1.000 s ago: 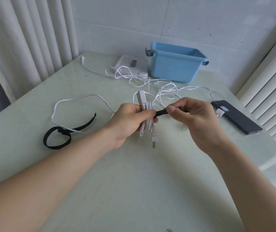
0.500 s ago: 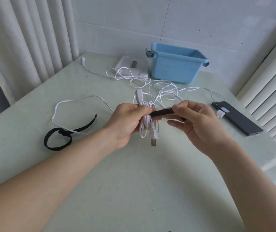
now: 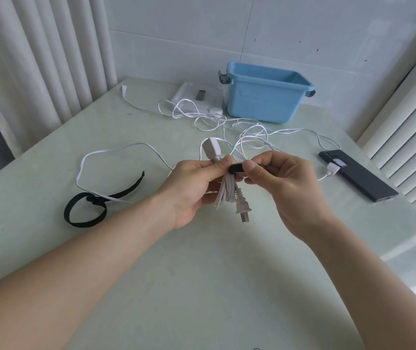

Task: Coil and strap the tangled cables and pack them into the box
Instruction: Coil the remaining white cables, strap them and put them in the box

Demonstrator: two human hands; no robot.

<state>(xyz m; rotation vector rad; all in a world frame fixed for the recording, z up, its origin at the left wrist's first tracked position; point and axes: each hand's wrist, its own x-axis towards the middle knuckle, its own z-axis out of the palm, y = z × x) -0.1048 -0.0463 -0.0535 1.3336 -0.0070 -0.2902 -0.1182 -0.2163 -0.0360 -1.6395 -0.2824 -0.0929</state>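
Left hand (image 3: 194, 188): fingers curled round the coiled cable (image 3: 227, 192), gripping it at mid-length; thumb on top, next to the black strap (image 3: 237, 169).
Right hand (image 3: 286, 188): thumb and forefinger pinch the black strap, with the other fingers curled behind it.
Coiled cable: white, gathered into a tight upright bundle, held above the counter (image 3: 202, 286) between the two hands.
Socket end (image 3: 212, 147): white block standing out of the top of the bundle, above the left thumb.
Plug (image 3: 243, 210): two-pin, hanging below the bundle with the pins pointing down.
Black strap: lies across the upper part of the bundle, between the two thumbs. Whether it goes fully round the bundle cannot be told.
Loose cables (image 3: 227, 122): thin white leads in tangled loops on the counter, between the hands and the blue box (image 3: 265, 102). One lead runs left in a wide loop and crosses the spare strap (image 3: 85, 210).
Spare strap: black, partly looped, flat on the counter to the left of the left forearm.
Blue box: open-topped, with grey latches at both ends, at the far edge of the counter near the wall.
Flat white item (image 3: 194, 96): lies just beside the box, on its left.
Phone (image 3: 356, 178): dark, flat on the counter to the right of the right hand, with a white connector (image 3: 333, 168) resting on its near end.
Surroundings: pale curtain (image 3: 37, 59) at left, white slats (image 3: 404, 122) at right.
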